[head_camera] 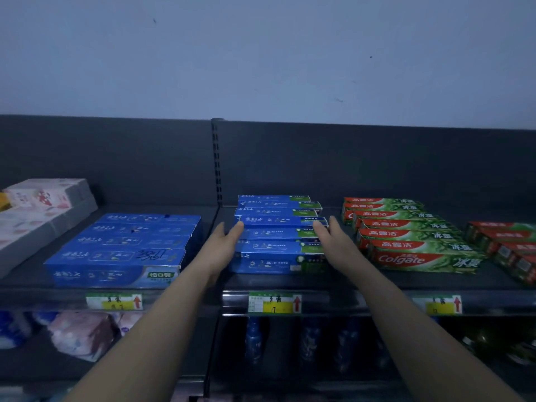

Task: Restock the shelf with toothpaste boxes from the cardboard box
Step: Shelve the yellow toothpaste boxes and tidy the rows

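Both arms reach forward over the shelf (pixel 290 283) edge. The stack of blue toothpaste boxes (pixel 277 248) lies directly between the hands, lengthwise across, several rows running from the front edge to the back panel.

The left hand (pixel 222 246) is at the stack's left end, fingers straight, their tips touching the end of an upper box. The right hand (pixel 338 242) is at the stack's right end, fingers also extended, tips against the green-printed end of the same layer. Neither hand is curled round a box; both lie flat against the ends.

Left of the left hand, just beside it: a block of wider blue packs (pixel 124 250). Right of the right hand, near: a stepped row of red-and-green Colgate boxes (pixel 417 245). Below the hands, on the shelf front: a green-and-yellow price tag (pixel 275 303).
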A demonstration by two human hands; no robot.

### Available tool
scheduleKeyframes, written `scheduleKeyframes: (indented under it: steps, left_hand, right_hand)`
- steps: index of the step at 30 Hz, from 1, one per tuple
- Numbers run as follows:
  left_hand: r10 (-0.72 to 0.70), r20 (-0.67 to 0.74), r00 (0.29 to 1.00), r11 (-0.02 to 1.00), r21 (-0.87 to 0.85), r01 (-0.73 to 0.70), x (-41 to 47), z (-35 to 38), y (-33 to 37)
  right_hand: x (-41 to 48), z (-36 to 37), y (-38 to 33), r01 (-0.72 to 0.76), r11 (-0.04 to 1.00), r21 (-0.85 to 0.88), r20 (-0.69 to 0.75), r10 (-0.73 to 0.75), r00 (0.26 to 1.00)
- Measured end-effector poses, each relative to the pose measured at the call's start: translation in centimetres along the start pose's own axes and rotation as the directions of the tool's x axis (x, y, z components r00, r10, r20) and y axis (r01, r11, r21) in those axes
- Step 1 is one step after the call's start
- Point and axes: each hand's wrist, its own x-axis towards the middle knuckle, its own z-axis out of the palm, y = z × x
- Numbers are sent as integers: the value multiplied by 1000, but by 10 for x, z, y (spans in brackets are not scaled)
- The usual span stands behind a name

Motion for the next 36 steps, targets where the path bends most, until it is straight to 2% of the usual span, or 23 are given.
scheduleKeyframes:
  steps: [3, 9, 12, 16, 22, 29, 36]
  left_hand:
    - [-22, 36, 999, 1000, -20, 23, 2, 3, 0]
    - [4, 66, 998, 999, 34, -7, 5, -4, -8]
    - [11, 41, 999, 997, 81, -14, 21, -4, 0]
    - [-37, 26, 999, 999, 35, 36, 51, 0, 13]
    - [-87, 27, 996, 996, 12, 87, 84, 2, 17]
    - [30, 141, 990, 985, 163, -53, 95, 7, 18]
    - [-14, 165, 986, 990, 141, -9, 105, 4, 11]
  right_hand:
    - [7, 7, 0, -36, 998, 52, 53, 34, 998]
    - [7, 4, 18, -63, 985, 159, 69, 52, 996]
    - [23, 2, 13, -46, 989, 140, 25, 43, 999]
    - [56, -2, 4, -39, 994, 98, -18, 41, 999]
    - [97, 3, -2, -91, 983, 161, 50, 84, 995]
    - [118, 9, 0, -7, 1000, -18, 117, 9, 993]
    - [119, 7, 6, 21, 992, -127, 148, -2, 989]
